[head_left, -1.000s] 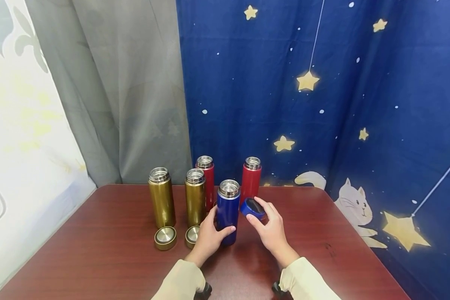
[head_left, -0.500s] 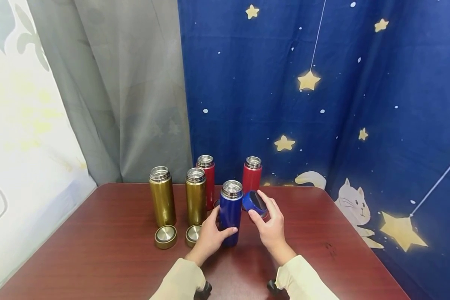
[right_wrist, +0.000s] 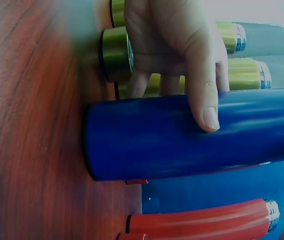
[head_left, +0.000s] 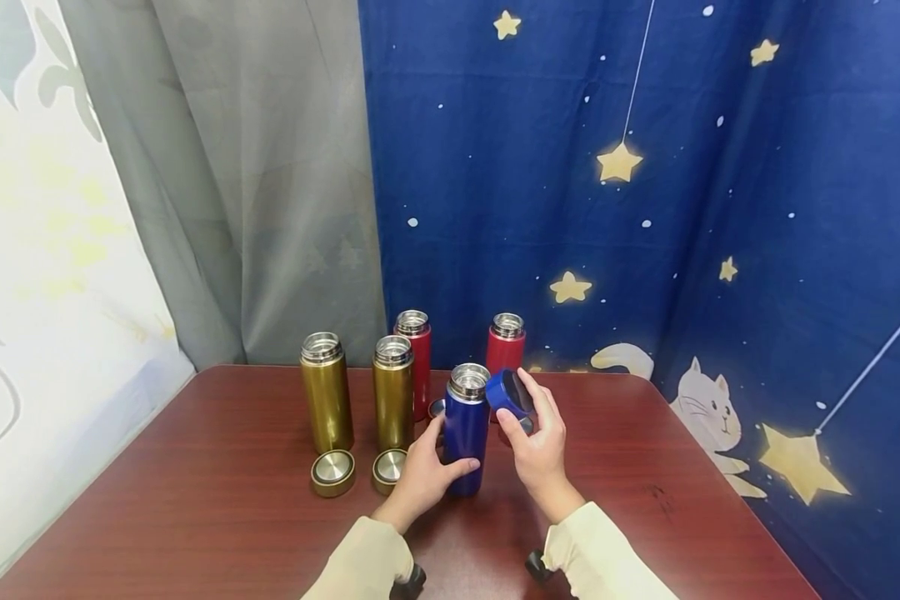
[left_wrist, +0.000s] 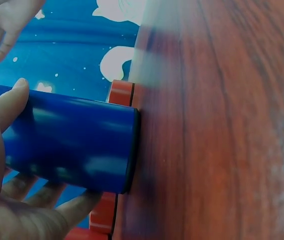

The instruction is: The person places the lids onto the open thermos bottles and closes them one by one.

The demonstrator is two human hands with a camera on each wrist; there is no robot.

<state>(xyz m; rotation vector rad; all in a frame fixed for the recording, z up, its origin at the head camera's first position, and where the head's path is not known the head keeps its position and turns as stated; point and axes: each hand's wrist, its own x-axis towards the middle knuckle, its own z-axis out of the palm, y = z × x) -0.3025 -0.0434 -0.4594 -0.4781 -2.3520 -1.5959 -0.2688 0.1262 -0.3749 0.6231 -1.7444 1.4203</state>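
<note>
An uncapped blue vacuum flask point(head_left: 465, 446) stands upright on the table, its steel mouth showing. My left hand point(head_left: 426, 477) grips its lower body, thumb across the near side and fingers round the far side, as the left wrist view also shows on the flask point(left_wrist: 76, 137). In my right hand point(head_left: 543, 442), thumb and fingers pinch a blue lid point(head_left: 504, 393). The lid is tilted, its dark side facing right, and it hangs just right of the flask's mouth. In the right wrist view, the lid is out of sight and my left thumb point(right_wrist: 204, 95) lies on the flask.
Two open gold flasks point(head_left: 326, 400) stand on the left, each with a gold lid point(head_left: 333, 472) in front. Behind the blue flask are two open red flasks point(head_left: 506, 346), with red lids point(left_wrist: 120, 93) near them. Curtains point(head_left: 495, 167) hang beyond the table's far edge.
My right hand has raised the blue lid from beside the flask's upper body to mouth height and tipped it steeper. The flask has shifted slightly right, my left hand still round it.
</note>
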